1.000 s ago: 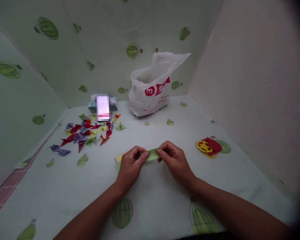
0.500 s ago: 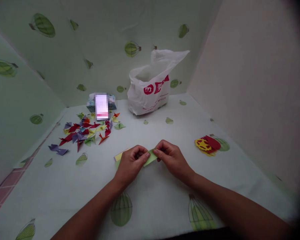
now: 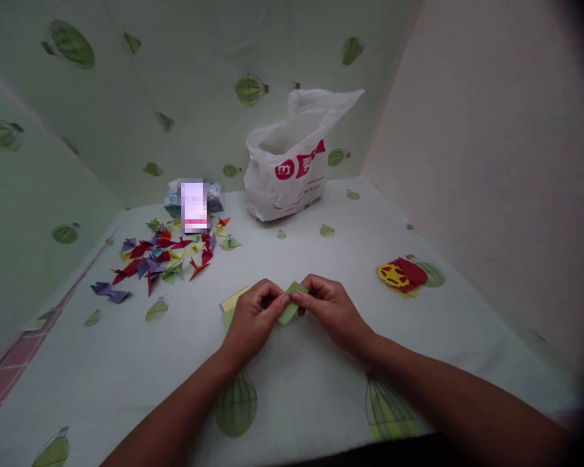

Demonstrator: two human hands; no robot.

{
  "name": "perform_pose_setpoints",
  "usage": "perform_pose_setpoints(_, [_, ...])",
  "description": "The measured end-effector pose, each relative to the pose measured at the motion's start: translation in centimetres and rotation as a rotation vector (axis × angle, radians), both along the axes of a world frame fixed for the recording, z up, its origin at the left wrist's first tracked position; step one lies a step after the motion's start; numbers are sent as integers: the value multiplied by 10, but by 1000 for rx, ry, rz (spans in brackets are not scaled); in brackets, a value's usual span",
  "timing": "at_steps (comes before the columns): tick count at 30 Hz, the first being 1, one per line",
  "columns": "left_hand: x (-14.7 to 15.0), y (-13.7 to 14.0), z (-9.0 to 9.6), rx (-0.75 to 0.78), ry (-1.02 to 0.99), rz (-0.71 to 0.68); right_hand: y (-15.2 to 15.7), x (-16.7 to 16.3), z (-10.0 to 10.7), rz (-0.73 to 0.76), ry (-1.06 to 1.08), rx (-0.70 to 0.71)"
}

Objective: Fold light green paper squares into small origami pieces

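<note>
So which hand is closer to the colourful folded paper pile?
Left: the left hand is right of the pile, towards the camera; the right hand is farther right.

Dim light, blackened right edge

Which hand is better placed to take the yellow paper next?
Probably the left hand: the yellow paper lies beside it, and the right hand is farther away. Both grip the green paper, though.
</note>
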State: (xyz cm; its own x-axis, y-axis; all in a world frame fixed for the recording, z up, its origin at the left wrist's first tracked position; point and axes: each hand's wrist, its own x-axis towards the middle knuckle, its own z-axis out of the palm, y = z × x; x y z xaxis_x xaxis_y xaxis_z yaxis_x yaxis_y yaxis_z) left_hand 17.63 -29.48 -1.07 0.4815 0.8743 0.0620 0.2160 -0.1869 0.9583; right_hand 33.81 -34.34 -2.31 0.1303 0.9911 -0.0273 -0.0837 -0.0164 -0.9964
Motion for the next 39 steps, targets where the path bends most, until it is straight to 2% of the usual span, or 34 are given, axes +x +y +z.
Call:
perform_pose_setpoints(3, [1, -3, -2, -97, -69, 35, 0, -2, 1, -3, 88, -8])
perform_pose_setpoints(6, [3, -6, -7, -167, -139, 65, 0, -4, 0, 124, 126, -48])
perform_pose_setpoints(8, [4, -8, -10, -168, -159, 76, 0, -4, -2, 157, 83, -43])
perform_pose_setpoints(13, [4, -8, -9, -133, -129, 75, -1, -1, -4, 44, -172, 81])
perform_pose_setpoints(15, [4, -9, -7, -146, -126, 58, -1, -2, -3, 33, -196, 102])
perform_pose_setpoints(20, [5, -9, -7, -223, -179, 82, -2, -4, -1, 176, -19, 7])
perform_pose_setpoints(27, [2, -1, -8, -257, -143, 35, 3, 6, 3, 287, -282, -38])
perform_pose_setpoints(32, [1, 0, -9, -227, -157, 155, 6, 12, 5, 212, -212, -33])
perform_pose_setpoints(35, [1, 2, -7, -239, -128, 131, 7, 15, 6, 172, -275, -17])
perform_pose_setpoints(39, [0, 3, -3, -254, -80, 110, 7, 15, 8, 230, -380, 5])
